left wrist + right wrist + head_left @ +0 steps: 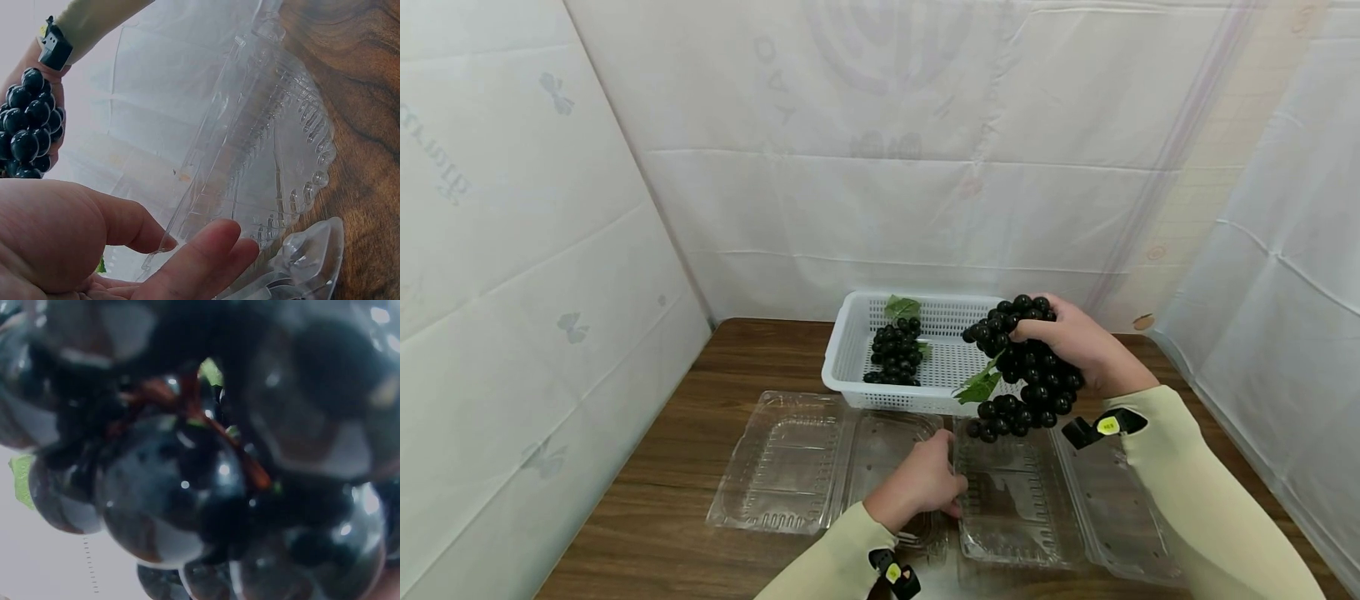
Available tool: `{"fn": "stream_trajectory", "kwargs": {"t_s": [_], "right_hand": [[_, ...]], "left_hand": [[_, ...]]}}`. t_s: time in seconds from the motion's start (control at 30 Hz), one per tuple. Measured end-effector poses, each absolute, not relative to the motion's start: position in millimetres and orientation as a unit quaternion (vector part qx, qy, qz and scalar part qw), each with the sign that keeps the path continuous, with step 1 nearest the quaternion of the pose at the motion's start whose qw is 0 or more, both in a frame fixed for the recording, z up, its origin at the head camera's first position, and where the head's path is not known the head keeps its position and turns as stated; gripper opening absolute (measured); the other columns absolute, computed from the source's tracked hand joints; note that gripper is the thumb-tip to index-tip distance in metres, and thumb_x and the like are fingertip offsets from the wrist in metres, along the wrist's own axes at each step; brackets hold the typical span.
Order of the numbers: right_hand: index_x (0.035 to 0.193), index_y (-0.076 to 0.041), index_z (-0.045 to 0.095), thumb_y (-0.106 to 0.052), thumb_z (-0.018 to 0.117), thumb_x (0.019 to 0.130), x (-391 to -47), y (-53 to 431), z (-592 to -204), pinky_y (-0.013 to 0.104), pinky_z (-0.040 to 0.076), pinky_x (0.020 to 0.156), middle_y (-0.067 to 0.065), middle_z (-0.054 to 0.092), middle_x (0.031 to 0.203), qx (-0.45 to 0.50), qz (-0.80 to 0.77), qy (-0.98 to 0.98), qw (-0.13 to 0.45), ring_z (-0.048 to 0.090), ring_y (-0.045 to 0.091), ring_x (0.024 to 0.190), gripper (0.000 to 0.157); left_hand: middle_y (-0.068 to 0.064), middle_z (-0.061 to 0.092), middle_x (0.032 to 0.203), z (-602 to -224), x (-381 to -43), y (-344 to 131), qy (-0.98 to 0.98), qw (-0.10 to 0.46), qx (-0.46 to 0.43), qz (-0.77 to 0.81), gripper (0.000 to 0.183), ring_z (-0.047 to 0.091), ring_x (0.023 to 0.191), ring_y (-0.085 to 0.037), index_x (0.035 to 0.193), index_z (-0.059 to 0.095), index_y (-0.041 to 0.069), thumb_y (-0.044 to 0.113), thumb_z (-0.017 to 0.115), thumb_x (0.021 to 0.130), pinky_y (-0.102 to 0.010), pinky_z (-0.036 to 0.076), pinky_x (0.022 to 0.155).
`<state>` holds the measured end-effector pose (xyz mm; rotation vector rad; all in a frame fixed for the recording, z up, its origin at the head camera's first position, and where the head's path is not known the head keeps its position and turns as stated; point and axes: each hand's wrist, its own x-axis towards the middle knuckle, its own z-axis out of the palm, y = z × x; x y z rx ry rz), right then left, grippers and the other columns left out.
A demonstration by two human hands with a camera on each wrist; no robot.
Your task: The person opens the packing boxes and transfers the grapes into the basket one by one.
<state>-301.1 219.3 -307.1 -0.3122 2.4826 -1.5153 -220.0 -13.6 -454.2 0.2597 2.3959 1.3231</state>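
My right hand (1075, 342) holds dark grapes (1033, 367) by the top, above the near right part of the white basket and the right clear clamshell box (1011, 508). A green leaf (981, 386) hangs from them. Dark round grapes (169, 487) on a reddish stem fill the right wrist view. With thumb and fingers, my left hand (925, 477) pinches the left rim of that open box, whose ridged wall (250, 156) shows in the left wrist view. Another grape bunch (897, 350) with leaves lies in the left part of the white basket (880, 398).
A second open clear clamshell box (790, 467) lies on the wooden table (647, 492) to the left, its right half partly under my left hand. White cloth sheets (820, 217) hang behind the table and on both sides. The basket stands at the back edge.
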Motion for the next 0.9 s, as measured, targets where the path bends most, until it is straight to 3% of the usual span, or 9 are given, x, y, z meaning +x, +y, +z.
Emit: {"fn": "stream_trajectory", "kwargs": {"t_s": [0.17,0.33,0.57,0.63,0.9], "right_hand": [[0.152,-0.012,0.037,-0.027,0.065,0.094,-307.0,216.5,-303.1,0.05,0.044,0.104,0.018,0.039,0.154,-0.103,-0.51,0.848,0.097,0.045,0.037,0.135,0.067],[0.149,-0.011,0.038,-0.028,0.066,0.093,-312.5,214.0,-299.2,0.052,0.039,0.109,0.018,0.04,0.152,-0.093,-0.516,0.847,0.087,0.041,0.037,0.137,0.064],[0.122,-0.015,0.049,-0.028,0.066,0.093,-322.7,209.3,-293.0,0.043,0.046,0.1,0.012,0.046,0.141,-0.087,-0.531,0.84,0.073,0.049,0.03,0.124,0.036],[0.121,-0.016,0.049,-0.028,0.066,0.093,-326.0,208.2,-292.0,0.04,0.047,0.095,0.011,0.044,0.143,-0.087,-0.526,0.843,0.069,0.048,0.027,0.12,0.036],[0.123,-0.016,0.049,-0.035,0.066,0.092,-341.7,205.5,-295.0,0.05,0.048,0.101,0.014,0.041,0.154,-0.057,-0.52,0.85,0.066,0.047,0.035,0.133,0.04]], "left_hand": [[-0.009,0.069,0.075,-454.3,-220.0,-13.0,0.857,0.194,0.089,0.468,0.068,0.07,0.056,-0.024,0.156,0.033,0.003,0.005,0.066,0.097,-0.037,0.058,0.07],[-0.009,0.067,0.073,-455.3,-220.2,-12.5,0.859,0.19,0.091,0.466,0.069,0.07,0.055,-0.024,0.156,0.033,0.003,0.005,0.066,0.096,-0.036,0.058,0.068],[-0.008,0.066,0.071,-454.4,-220.8,-11.0,0.865,0.189,0.08,0.458,0.068,0.069,0.055,-0.024,0.156,0.034,0.004,0.006,0.066,0.096,-0.036,0.058,0.07],[-0.008,0.066,0.071,-454.1,-221.2,-10.8,0.865,0.189,0.079,0.457,0.068,0.07,0.055,-0.024,0.155,0.035,0.004,0.006,0.066,0.096,-0.037,0.058,0.073],[-0.008,0.066,0.072,-454.7,-222.1,-10.9,0.866,0.191,0.083,0.455,0.066,0.07,0.055,-0.024,0.154,0.035,0.003,0.005,0.066,0.096,-0.038,0.056,0.069]]}}
